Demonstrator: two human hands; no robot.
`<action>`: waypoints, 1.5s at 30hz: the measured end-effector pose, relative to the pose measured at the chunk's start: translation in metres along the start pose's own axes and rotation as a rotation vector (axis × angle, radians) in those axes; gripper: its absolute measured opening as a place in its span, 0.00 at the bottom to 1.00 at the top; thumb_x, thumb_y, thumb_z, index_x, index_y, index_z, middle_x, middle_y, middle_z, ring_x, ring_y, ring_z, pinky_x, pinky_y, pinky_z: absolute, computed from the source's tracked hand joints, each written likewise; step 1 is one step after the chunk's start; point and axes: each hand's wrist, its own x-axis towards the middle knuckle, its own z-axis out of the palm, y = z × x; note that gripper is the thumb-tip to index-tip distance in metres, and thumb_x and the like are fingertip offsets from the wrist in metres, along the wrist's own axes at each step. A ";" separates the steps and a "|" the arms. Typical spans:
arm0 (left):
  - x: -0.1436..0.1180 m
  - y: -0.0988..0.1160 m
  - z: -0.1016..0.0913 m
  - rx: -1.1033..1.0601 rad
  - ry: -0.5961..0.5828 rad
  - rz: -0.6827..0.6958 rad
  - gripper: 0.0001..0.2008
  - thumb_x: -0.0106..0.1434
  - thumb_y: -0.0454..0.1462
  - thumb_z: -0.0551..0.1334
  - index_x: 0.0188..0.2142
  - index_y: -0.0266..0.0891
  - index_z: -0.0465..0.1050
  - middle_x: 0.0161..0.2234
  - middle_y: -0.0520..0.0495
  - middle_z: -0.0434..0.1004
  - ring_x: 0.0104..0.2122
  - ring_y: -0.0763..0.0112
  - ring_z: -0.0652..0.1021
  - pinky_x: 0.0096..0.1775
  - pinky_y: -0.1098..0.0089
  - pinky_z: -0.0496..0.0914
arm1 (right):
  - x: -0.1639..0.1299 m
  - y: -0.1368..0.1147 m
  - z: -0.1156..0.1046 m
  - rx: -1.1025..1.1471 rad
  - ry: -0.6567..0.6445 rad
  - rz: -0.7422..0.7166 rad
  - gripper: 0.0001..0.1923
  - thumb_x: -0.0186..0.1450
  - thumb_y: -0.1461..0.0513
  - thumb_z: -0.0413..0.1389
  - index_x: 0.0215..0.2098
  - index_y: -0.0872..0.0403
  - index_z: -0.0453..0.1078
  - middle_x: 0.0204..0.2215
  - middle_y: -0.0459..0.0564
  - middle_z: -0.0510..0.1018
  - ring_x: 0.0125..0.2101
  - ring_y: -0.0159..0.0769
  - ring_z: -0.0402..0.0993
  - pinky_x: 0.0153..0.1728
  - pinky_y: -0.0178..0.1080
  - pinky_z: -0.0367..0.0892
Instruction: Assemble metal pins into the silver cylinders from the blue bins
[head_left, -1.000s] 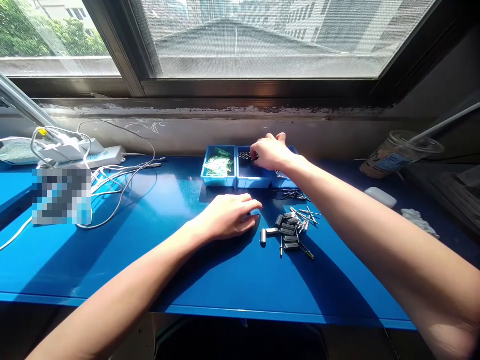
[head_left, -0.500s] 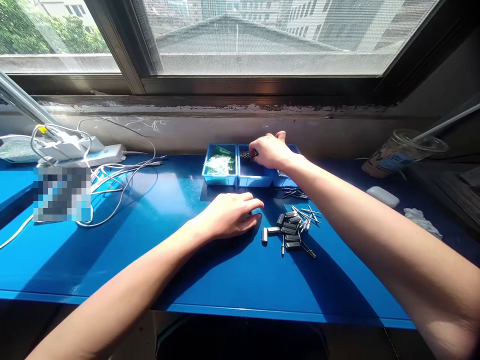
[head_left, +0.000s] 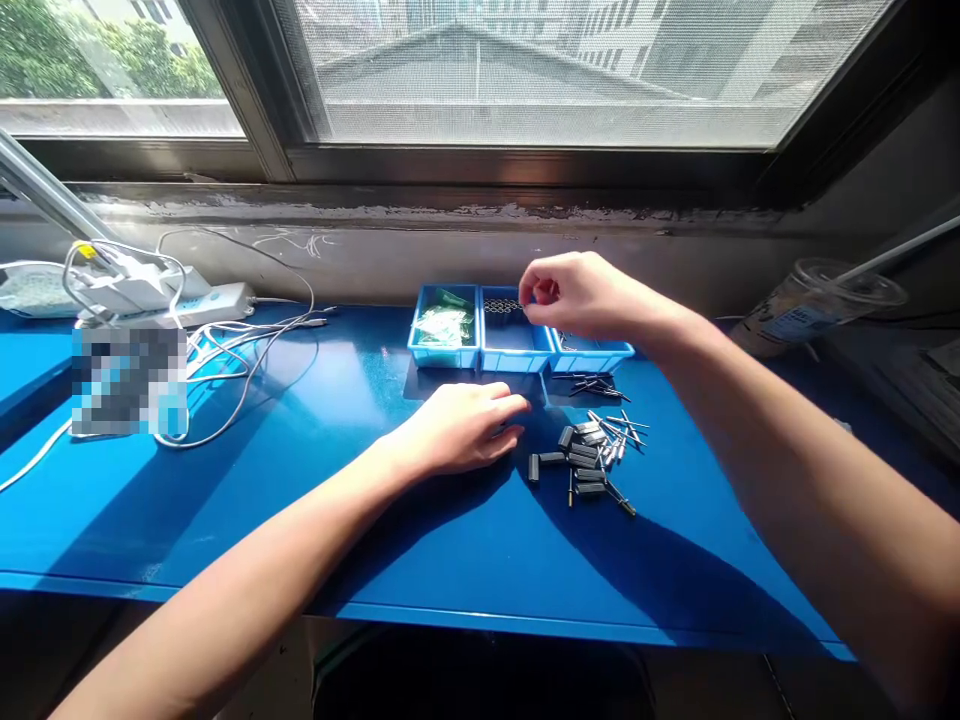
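Observation:
My right hand (head_left: 570, 292) is raised over the blue bins, its fingers curled together. Whatever may be in its fingertips cannot be made out. Below it, the middle bin (head_left: 517, 360) has several dark hexagonal spacers (head_left: 501, 306) standing packed at its back, and the right bin (head_left: 592, 358) is partly covered by the hand. My left hand (head_left: 476, 428) rests on the table, thumb and fingers apart, with nothing visible between them. Right of it lies a loose pile of dark hexagonal spacers (head_left: 583, 455). Silvery rivets (head_left: 619, 430) with thin stems lie among and beside them.
A left bin (head_left: 444, 355) holds green-and-white packets. Dark thin pins (head_left: 596, 386) lie before the right bin. White cables (head_left: 247, 360) and a power strip (head_left: 217, 303) are at left. A plastic cup (head_left: 806, 305) with a straw stands at right, near the window wall.
My right hand has lifted out of the middle bin and moved right and toward me, its fingers now curled. The left hand has stayed in place.

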 end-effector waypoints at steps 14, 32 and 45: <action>0.002 0.001 0.002 -0.050 -0.007 0.003 0.16 0.76 0.41 0.59 0.58 0.41 0.75 0.47 0.46 0.80 0.40 0.62 0.82 0.39 0.65 0.76 | -0.110 0.050 0.026 -0.057 -0.358 0.229 0.09 0.64 0.57 0.57 0.40 0.49 0.77 0.38 0.46 0.83 0.34 0.38 0.78 0.32 0.38 0.67; 0.004 -0.002 0.005 -0.084 0.021 0.008 0.16 0.75 0.41 0.60 0.58 0.40 0.76 0.48 0.44 0.80 0.40 0.63 0.81 0.39 0.66 0.74 | -0.114 0.032 0.022 0.419 -0.039 0.018 0.09 0.61 0.55 0.63 0.36 0.51 0.81 0.31 0.49 0.81 0.31 0.39 0.75 0.32 0.42 0.69; 0.004 0.000 0.000 -0.082 -0.017 -0.011 0.17 0.74 0.41 0.60 0.58 0.40 0.75 0.49 0.43 0.80 0.41 0.64 0.80 0.39 0.68 0.73 | -0.112 0.025 0.009 1.250 0.085 0.345 0.21 0.72 0.53 0.58 0.26 0.49 0.54 0.21 0.38 0.51 0.20 0.28 0.45 0.23 0.40 0.44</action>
